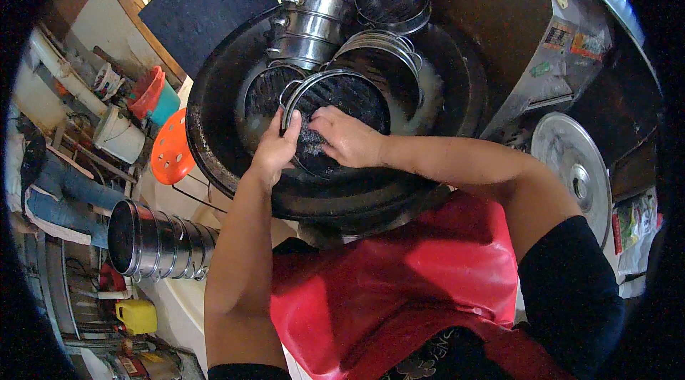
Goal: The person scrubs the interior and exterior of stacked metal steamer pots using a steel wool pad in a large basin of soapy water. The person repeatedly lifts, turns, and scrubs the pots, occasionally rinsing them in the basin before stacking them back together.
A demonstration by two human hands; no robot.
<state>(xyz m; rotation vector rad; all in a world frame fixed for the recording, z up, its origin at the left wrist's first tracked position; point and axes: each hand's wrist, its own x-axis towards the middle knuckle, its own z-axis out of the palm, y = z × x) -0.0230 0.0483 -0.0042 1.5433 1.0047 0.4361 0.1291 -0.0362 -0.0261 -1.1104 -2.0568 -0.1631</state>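
A round metal steamer tray (358, 93) with a dark slatted bottom leans tilted inside a large dark basin (217, 158). My left hand (275, 150) grips its near-left rim, thumb inside and fingers outside. In my right hand (350, 139) is a grey wire scrubber (310, 139), pressed against the tray's inner face. Its fingers are partly hidden by the back of the hand. Behind the held tray, more steamer trays (382, 53) rest on their sides, touching one another. Another dark-bottomed tray (267, 88) lies in shallow cloudy water (398, 120) to the left.
Stacked steel steamer tiers (307, 32) and one loose tray (393, 0) sit at the basin's far edge. Left are an orange stool (172, 150), buckets (120, 136) and more steamer tiers (160, 241). A large metal lid (562, 160) stands right. Another person's legs (72, 192) show far left.
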